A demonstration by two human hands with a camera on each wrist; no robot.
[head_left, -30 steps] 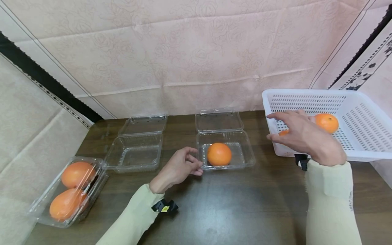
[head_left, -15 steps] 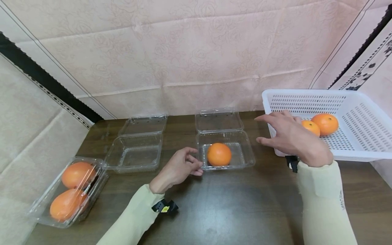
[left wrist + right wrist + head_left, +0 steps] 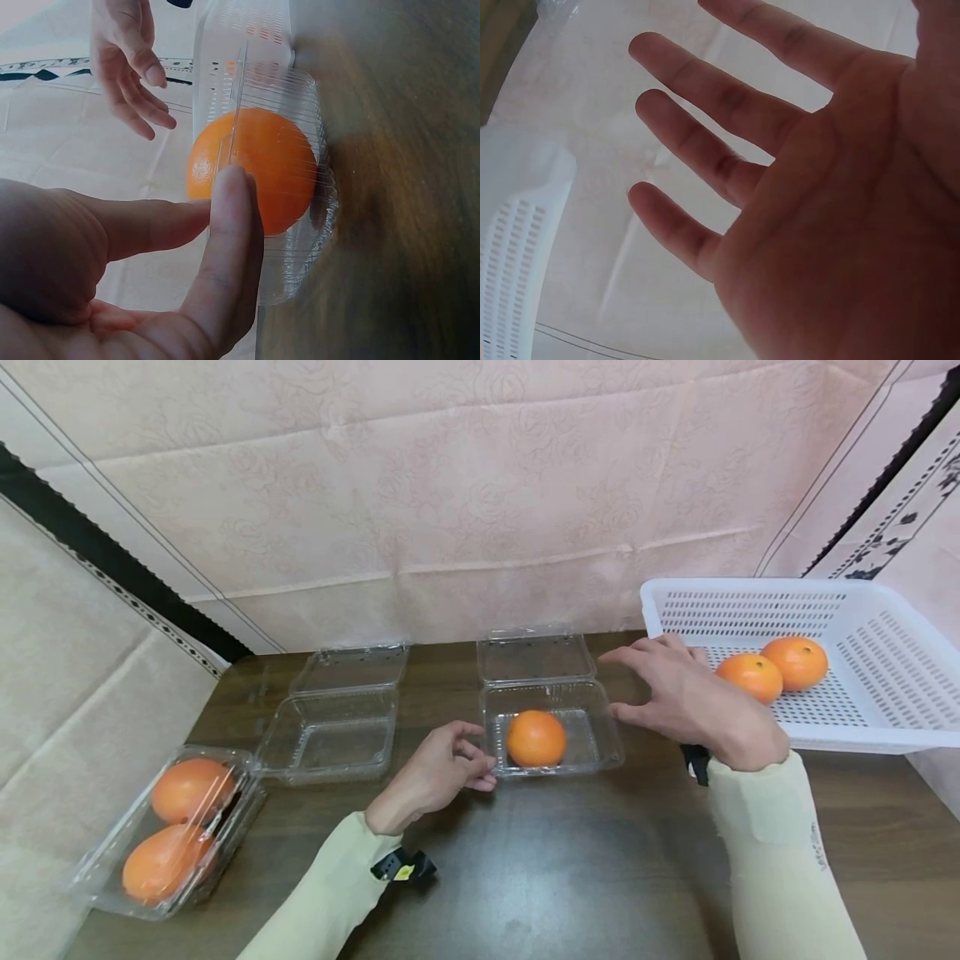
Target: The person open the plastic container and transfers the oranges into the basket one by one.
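In the head view, a clear plastic clamshell container (image 3: 592, 739) lies with its lid (image 3: 535, 658) folded back. One orange (image 3: 536, 739) sits inside it. My left hand (image 3: 438, 770) pinches its near left rim between thumb and fingers; the left wrist view shows the thumb (image 3: 154, 226) meeting that edge in front of the orange (image 3: 274, 169). My right hand (image 3: 690, 706) hovers between this container and the white basket (image 3: 870, 737). Its fingers (image 3: 697, 90) are spread and hold nothing in the right wrist view.
Two oranges (image 3: 750, 677) lie together in the perforated basket. Left of centre stands another open clamshell (image 3: 330, 768). A closed clamshell (image 3: 232, 847) with two oranges sits at the table's left edge. Patterned cloth (image 3: 465, 510) hangs behind the table (image 3: 525, 877).
My right hand has moved left, from over the basket toward the container, uncovering the nearer orange in the basket. The left hand has stayed at the container's rim.
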